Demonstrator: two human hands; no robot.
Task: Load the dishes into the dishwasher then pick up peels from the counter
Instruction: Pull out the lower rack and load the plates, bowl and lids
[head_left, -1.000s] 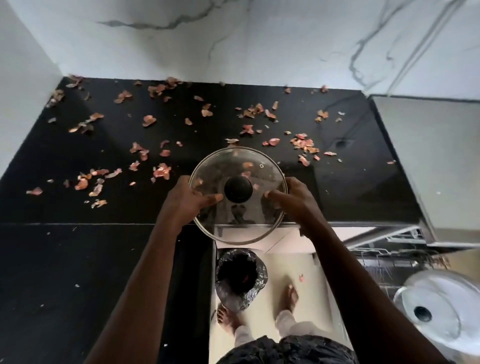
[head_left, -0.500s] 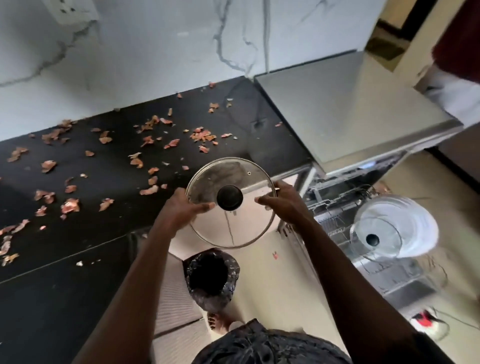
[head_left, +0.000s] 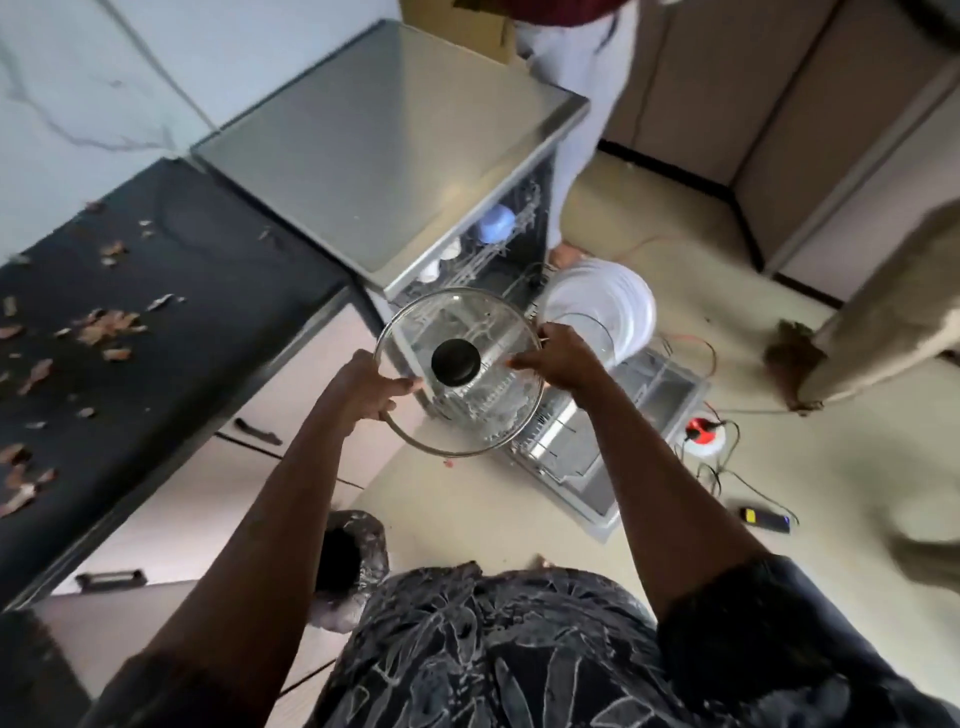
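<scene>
A round glass lid (head_left: 483, 410) with a black knob and metal rim is held flat in the air above the pulled-out lower rack (head_left: 563, 441) of the open dishwasher (head_left: 395, 156). My left hand (head_left: 363, 387) grips its left rim and my right hand (head_left: 563, 358) grips its right rim. White plates (head_left: 608, 306) and another glass lid stand in the lower rack. Cups show in the upper rack (head_left: 488, 228). Brown peels (head_left: 104, 327) lie scattered on the black counter (head_left: 182, 291) at the left.
A bin lined with a dark bag (head_left: 345, 556) stands on the floor by my feet. Another person's legs (head_left: 576, 104) are behind the dishwasher. Cables, a red-and-white socket reel (head_left: 701, 431) and a dark device (head_left: 766, 519) lie on the floor at right.
I have turned right from the counter toward the dishwasher, carrying the lid in both hands; it now hangs over the lower rack instead of over the counter edge.
</scene>
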